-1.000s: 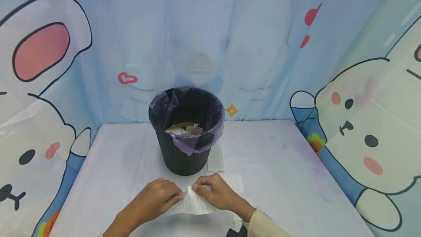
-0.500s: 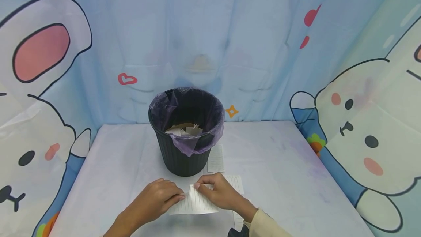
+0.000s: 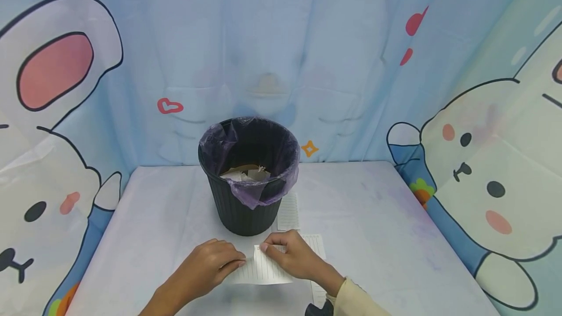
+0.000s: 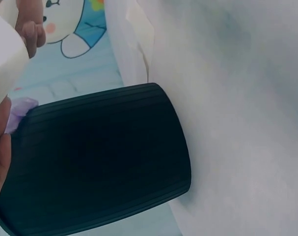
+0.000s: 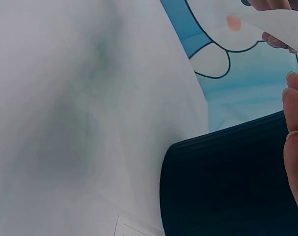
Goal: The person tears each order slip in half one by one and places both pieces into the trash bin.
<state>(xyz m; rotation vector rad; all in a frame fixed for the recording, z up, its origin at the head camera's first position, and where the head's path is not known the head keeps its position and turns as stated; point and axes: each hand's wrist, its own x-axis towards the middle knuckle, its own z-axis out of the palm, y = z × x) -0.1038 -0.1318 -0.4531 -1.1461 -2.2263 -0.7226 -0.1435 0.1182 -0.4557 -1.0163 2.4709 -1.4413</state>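
A lined white sheet of paper (image 3: 263,272) is held between both hands, above the table and in front of the bin. My left hand (image 3: 215,260) pinches its left part between thumb and fingers. On the right part, my right hand (image 3: 291,255) pinches the top edge. That top edge is stepped between the hands, the right part standing higher, as if a tear starts there. In the left wrist view the paper (image 4: 9,64) curves between the hands. Fingers (image 5: 296,152) show at the right edge of the right wrist view, beside the curled paper (image 5: 281,27).
Just beyond the hands stands a black bin (image 3: 248,218) with a purple liner (image 3: 259,194); paper scraps (image 3: 246,174) lie inside. Lined sheets lie on the table: one sheet (image 3: 288,212) beside the bin, another sheet (image 3: 312,245) partly behind the right hand, another (image 3: 319,294) nearer.
The paper and my right hand have shifted slightly right. The step in the paper's top edge looks a little taller. My left hand has barely moved.
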